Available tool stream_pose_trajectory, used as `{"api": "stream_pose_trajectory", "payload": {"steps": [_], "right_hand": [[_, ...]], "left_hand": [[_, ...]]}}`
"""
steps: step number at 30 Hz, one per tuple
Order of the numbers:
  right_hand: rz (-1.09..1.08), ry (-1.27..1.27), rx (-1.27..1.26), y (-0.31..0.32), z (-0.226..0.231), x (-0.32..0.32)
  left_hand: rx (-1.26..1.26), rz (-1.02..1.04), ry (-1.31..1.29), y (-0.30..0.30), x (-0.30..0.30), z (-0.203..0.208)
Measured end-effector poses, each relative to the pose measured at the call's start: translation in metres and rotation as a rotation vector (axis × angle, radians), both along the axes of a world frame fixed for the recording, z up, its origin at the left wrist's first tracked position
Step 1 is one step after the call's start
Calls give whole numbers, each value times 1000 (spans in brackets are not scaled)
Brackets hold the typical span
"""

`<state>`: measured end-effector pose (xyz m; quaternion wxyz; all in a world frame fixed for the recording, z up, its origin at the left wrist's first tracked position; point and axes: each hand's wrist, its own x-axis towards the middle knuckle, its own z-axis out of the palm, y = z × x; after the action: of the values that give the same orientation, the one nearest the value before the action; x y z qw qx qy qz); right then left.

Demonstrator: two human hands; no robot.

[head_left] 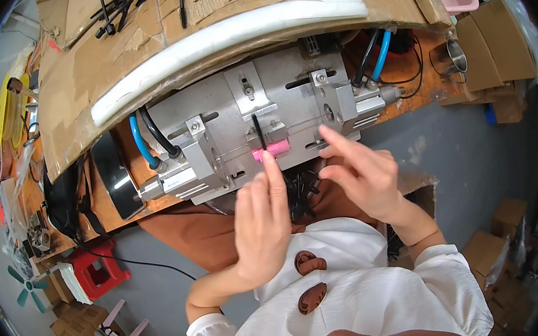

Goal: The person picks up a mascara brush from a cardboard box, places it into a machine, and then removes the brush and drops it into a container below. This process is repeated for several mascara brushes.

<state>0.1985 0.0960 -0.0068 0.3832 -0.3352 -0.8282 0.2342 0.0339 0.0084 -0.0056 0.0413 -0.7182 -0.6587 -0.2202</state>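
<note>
My left hand (263,223) is at the front middle of a metal fixture (211,105), its index finger stretched along the near end of a thin black rod (258,132). The thumb is hidden under the hand, and the rod looks pinched there. That rod lies across a bright pink piece (277,148) and points toward a silver bracket (247,92) at the fixture's back. To the right, my right hand (365,175) hovers with thumb and index finger apart, nothing visible between them. Its fingertips are near the fixture's right-hand metal block (337,106).
Pneumatic cylinders (183,181) with blue and black hoses flank the fixture. Behind it, a white padded strip (224,42) edges cardboard carrying several black rods (127,7). A phone (117,176) lies left; a metal cup (449,58) stands right. Black pieces (301,194) sit below the fixture.
</note>
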Motion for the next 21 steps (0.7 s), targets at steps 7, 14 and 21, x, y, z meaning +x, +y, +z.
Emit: {"api": "stream_pose_trajectory", "payload": {"steps": [7, 14, 21], "right_hand": [[-32, 83, -76, 2, 15, 4], [87, -91, 123, 30, 51, -5], [142, -243, 1001, 187, 105, -152]], "left_hand": [[-99, 65, 92, 7, 16, -12], [-149, -46, 45, 11, -6, 4], [291, 195, 112, 147, -174, 76]]}}
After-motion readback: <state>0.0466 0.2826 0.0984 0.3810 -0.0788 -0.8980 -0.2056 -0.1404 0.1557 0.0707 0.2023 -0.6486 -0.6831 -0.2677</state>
